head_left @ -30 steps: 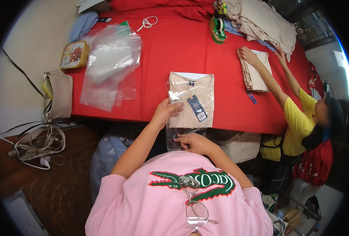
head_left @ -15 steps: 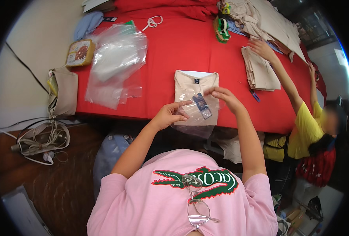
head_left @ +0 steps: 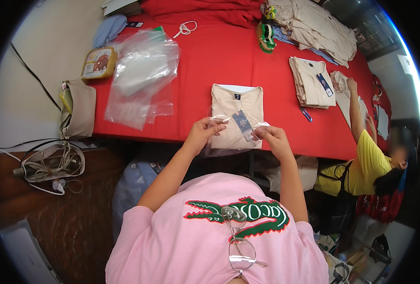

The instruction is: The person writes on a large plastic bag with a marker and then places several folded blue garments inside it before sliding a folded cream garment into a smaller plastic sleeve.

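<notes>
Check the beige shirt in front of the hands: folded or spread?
Folded. The shirt lies as a neat rectangle on the red table, collar up, tag on top; both hands hold a clear bag over it.

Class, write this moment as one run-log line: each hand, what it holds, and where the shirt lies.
left hand: pinches clear bag | right hand: pinches same bag | folded beige shirt: flat on red table

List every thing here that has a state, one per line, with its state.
Left hand: pinching the clear bag's edge.
Right hand: pinching the same bag's other edge.
Clear plastic bag: held up, mouth spread between both hands.
Beige shirt: folded flat on the red table, hang tag on top.
Loose clear bags: piled, empty.
Shirt stack: folded.
Yellow tub: lid on.
</notes>
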Tool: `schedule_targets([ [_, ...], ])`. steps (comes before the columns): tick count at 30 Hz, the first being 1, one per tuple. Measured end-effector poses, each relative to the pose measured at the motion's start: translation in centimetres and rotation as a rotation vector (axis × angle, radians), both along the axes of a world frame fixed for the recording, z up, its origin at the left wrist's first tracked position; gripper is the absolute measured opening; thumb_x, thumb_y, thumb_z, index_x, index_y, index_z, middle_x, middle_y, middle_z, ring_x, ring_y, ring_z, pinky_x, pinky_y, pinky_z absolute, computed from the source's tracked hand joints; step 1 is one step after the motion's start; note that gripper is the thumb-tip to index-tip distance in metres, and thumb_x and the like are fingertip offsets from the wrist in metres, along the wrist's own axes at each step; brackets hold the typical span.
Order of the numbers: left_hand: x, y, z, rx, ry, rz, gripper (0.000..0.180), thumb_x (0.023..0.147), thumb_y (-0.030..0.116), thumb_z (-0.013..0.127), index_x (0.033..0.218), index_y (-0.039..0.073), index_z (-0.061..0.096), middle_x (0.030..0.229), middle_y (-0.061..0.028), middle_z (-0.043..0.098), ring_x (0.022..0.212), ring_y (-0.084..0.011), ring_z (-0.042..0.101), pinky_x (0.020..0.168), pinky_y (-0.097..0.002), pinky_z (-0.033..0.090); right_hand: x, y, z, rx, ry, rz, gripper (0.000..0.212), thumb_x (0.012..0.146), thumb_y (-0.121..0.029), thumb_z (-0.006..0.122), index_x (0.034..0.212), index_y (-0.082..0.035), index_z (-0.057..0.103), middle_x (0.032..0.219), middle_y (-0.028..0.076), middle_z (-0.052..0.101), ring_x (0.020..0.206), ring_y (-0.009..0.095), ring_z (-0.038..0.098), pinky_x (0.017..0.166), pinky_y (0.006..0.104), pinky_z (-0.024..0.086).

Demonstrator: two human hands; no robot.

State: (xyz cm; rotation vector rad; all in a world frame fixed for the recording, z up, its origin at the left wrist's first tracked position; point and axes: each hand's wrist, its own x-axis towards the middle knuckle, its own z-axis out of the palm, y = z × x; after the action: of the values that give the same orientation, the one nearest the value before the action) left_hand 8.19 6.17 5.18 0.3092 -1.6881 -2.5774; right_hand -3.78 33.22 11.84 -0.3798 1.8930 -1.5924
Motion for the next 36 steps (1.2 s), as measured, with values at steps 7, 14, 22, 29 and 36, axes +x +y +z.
schedule_targets([
  [7, -1.2, 0.7, 1.5, -0.145, -0.431, -0.209, 0.017, 0.098, 0.02, 0.073, 0.105, 0.005, 0.073, 0.114, -0.0105, 0.074, 0.102, -0.0149, 0.069, 0.087, -0.0289, 0.052, 3.2, 0.6, 0.7, -0.418, 0.019, -0.133, 0.015, 0.099, -0.011, 0.066, 0.088, -0.003, 0.07, 0.093, 0.009, 0.075, 0.084, 0.017, 0.067, 0.082, 0.0292, 0.053],
  [14, 0.3, 1.4, -0.2, 0.286, 0.037, -0.191, 0.017, 0.104, 0.024, 0.064, 0.101, 0.007, 0.066, 0.102, -0.0097, 0.074, 0.105, -0.0221, 0.07, 0.109, -0.0351, 0.041, 3.7, 0.6, -2.3, -0.422, -0.303, -0.282, 0.011, 0.102, -0.017, 0.063, 0.097, -0.008, 0.06, 0.083, 0.006, 0.069, 0.058, 0.009, 0.058, 0.05, 0.0211, 0.041],
  [22, 0.4, -1.1, 0.5, -0.144, -0.222, -0.832, 0.039, 0.108, 0.034, 0.054, 0.091, 0.004, 0.071, 0.107, -0.0126, 0.077, 0.101, -0.02, 0.072, 0.115, -0.0427, 0.038, 3.6, 4.6, -1.4, -0.305, -0.301, -0.168, 0.011, 0.096, -0.016, 0.066, 0.093, -0.006, 0.064, 0.069, 0.005, 0.064, 0.06, 0.01, 0.062, 0.049, 0.0224, 0.039],
  [29, 3.9, 3.7, -2.2, -0.865, -0.191, -0.926, 0.03, 0.098, 0.03, 0.059, 0.104, 0.009, 0.079, 0.105, -0.0107, 0.078, 0.099, -0.0272, 0.072, 0.092, -0.0369, 0.054, 4.5, 9.2, -5.9, 0.409, 0.116, 0.2, 0.01, 0.084, -0.008, 0.067, 0.09, 0.0, 0.068, 0.077, 0.01, 0.072, 0.074, 0.02, 0.072, 0.07, 0.0323, 0.055],
  [36, 4.4, 5.8, -6.5, -0.7, -0.259, -0.399, 0.036, 0.101, 0.038, 0.06, 0.109, 0.008, 0.079, 0.103, -0.013, 0.078, 0.099, -0.0267, 0.073, 0.093, -0.0354, 0.053, -0.1, 7.4, -6.5, 0.473, 0.351, 0.103, 0.016, 0.087, -0.018, 0.074, 0.093, -0.003, 0.072, 0.082, 0.014, 0.073, 0.075, 0.028, 0.07, 0.071, 0.0396, 0.054],
])
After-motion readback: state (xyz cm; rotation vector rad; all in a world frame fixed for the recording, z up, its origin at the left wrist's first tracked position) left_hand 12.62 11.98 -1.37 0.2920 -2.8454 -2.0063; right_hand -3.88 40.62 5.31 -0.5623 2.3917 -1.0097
